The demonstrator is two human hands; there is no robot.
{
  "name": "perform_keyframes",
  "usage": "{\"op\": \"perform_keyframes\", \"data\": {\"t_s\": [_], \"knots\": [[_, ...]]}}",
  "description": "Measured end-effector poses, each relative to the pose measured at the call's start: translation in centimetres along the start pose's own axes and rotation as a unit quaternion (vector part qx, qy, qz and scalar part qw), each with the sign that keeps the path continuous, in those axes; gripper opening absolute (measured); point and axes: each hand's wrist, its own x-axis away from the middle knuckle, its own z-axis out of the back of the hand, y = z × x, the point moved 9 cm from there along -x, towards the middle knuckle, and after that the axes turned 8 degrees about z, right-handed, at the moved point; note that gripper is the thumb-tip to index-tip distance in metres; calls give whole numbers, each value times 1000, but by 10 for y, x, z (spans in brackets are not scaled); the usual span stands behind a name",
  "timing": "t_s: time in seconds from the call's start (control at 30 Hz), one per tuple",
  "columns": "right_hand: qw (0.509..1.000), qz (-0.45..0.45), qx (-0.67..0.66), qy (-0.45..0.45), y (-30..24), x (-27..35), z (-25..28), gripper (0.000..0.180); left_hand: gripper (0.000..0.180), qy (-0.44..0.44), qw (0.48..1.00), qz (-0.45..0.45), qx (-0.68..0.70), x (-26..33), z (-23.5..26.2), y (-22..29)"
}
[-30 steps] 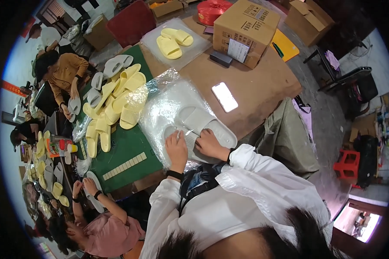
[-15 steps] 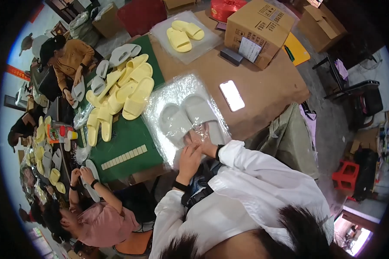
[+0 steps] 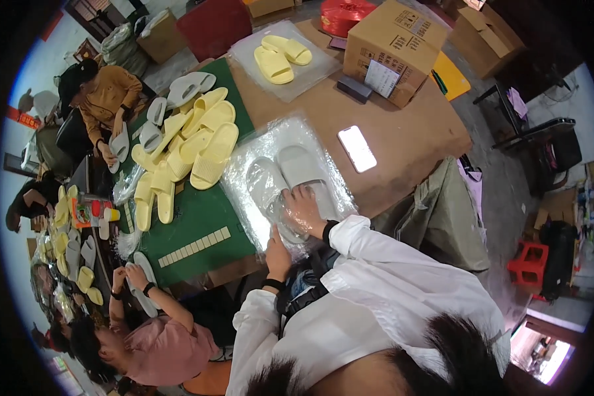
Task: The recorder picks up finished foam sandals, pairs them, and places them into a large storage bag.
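Observation:
A pair of grey slippers (image 3: 296,164) lies side by side in a clear plastic bag (image 3: 241,173) in front of me, at the near edge of the table. My right hand (image 3: 303,210) rests on the slippers near the bag's mouth, fingers apart; part of it seems to be under the film. At the bag's near edge, my left hand (image 3: 278,256) pinches the plastic between thumb and fingers, left of the right hand.
Yellow slippers (image 3: 212,155) are heaped on the green mat (image 3: 198,218) to my left. A phone (image 3: 357,149) lies right of the bag. Farther back are a carton (image 3: 396,49) and a bagged yellow pair (image 3: 274,65). Two co-workers sit along the left side.
The slippers now lie straighter and farther inside the bag. My right hand has moved up onto them, while my left hand has come away from it to the bag's near edge.

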Motion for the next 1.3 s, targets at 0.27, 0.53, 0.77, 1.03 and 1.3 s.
{"op": "perform_keyframes", "data": {"t_s": [0.27,0.53,0.77,1.03,1.3], "knots": [[995,83,45,43,-2,31,19,41,72,-56,997,-32,-29,-7,-13,-11],[977,18,32,-209,42,67,-29,26,69,-93,995,2,-35,-12,-15,-8],[994,96,5,55,17,63,13,28,68,-36,998,-40,-31,-11,-25,-13],[996,64,-24,-50,38,75,3,39,68,-4,989,-40,-140,-10,-25,1],[978,157,-37,-133,21,82,-16,33,67,34,983,-37,-178,-10,-29,-7]]}}
